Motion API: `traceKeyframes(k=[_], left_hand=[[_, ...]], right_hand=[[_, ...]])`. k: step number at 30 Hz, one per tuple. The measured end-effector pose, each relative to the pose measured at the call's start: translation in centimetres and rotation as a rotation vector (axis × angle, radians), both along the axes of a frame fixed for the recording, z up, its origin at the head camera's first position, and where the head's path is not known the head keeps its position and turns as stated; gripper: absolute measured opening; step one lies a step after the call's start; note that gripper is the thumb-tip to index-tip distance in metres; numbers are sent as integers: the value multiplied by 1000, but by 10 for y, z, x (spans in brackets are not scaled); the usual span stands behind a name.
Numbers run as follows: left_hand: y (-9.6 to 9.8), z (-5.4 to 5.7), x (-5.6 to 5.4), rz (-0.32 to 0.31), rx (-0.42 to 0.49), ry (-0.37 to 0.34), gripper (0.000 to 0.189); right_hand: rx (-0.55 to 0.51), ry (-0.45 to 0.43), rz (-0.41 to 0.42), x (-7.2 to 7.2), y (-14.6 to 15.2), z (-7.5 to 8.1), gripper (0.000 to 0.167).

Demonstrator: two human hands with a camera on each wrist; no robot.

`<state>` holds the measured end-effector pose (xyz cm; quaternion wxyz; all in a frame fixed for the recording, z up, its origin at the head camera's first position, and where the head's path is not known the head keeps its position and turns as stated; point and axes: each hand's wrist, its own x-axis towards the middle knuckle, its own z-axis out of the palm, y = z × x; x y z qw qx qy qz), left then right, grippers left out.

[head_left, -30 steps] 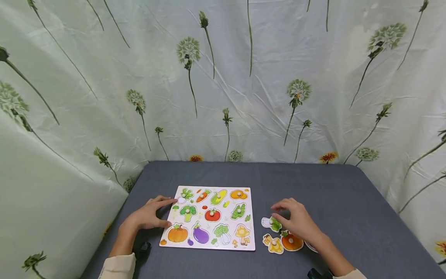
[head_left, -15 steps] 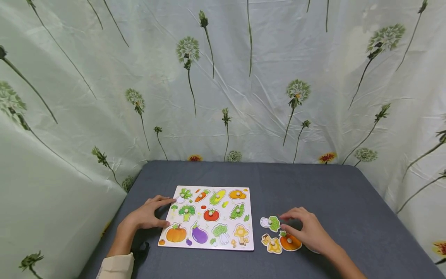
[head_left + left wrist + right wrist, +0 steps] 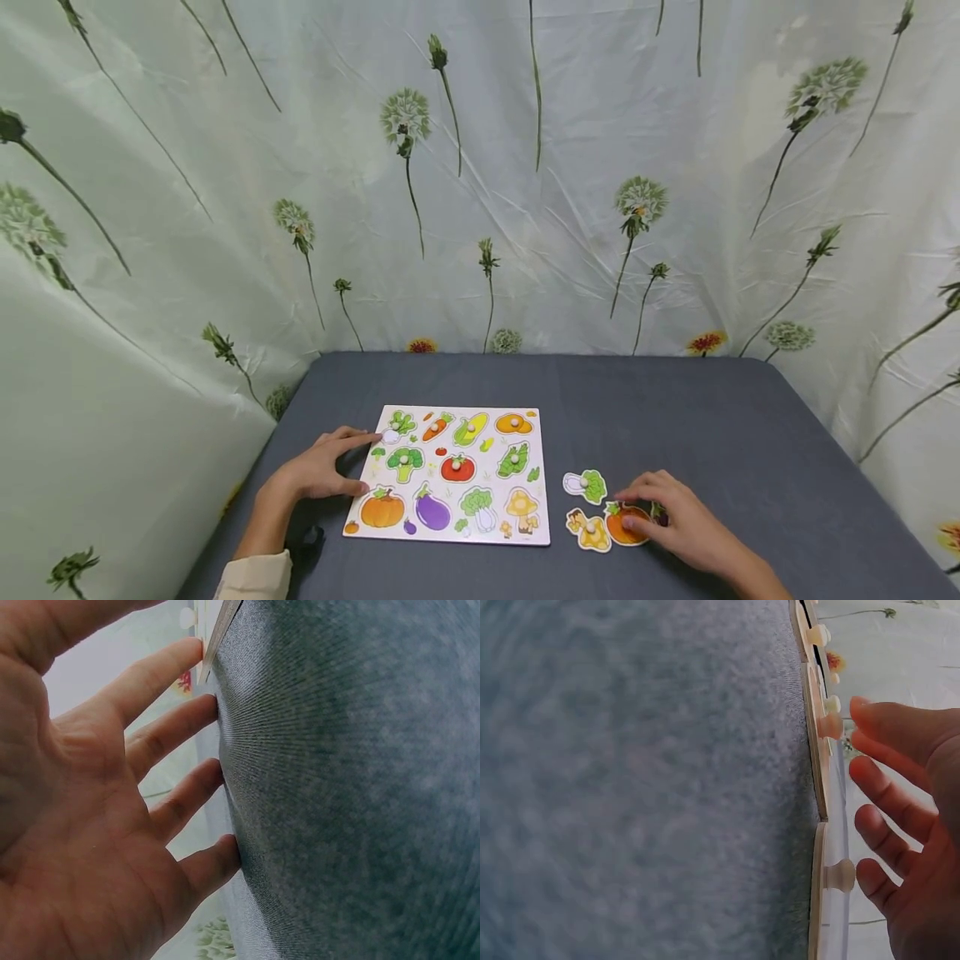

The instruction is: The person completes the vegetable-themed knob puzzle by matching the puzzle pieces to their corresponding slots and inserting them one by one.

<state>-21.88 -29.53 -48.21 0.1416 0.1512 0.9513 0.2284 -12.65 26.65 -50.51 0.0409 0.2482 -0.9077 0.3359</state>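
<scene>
A white puzzle board printed with vegetables lies on the table. My left hand rests at its left edge, fingers spread, with thumb and forefinger on the rim; the left wrist view shows the other fingertips down on the cloth. My right hand hovers over a pumpkin puzzle piece, thumb and fingers apart. In the right wrist view, the thumb tip is close to a wooden knob, and nothing is gripped. A purple-edged piece is mostly hidden beneath this hand.
Left of the pumpkin piece lie a bok choy piece and a mushroom piece. Several knobbed pieces, such as the tomato and broccoli, sit in the board. A flowered curtain hangs behind the dark grey table.
My right hand has moved right and toward me, from above the bok choy piece to the pumpkin piece. The left hand has stayed on the board's edge.
</scene>
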Motion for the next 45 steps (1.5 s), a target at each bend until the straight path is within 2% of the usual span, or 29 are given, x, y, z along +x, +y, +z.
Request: traceKeyframes(k=[5, 12, 19, 31, 39, 45], left_hand=[[0, -3, 0, -3, 25, 7, 86], [0, -4, 0, -3, 23, -11, 86], [1, -4, 1, 4, 23, -4, 86], [-1, -1, 2, -8, 12, 4, 86], [0, -1, 2, -7, 19, 11, 87], [-2, -3, 1, -9, 17, 13, 87]], right_hand=[[-17, 23, 18, -1, 3, -5, 17], [-34, 5, 50, 1, 7, -10, 12], [-54, 46, 77, 2, 8, -14, 12], [-62, 77, 15, 0, 6, -5, 10], [-22, 102, -74, -8, -3, 6, 11], [-26, 104, -76, -17, -15, 9, 10]])
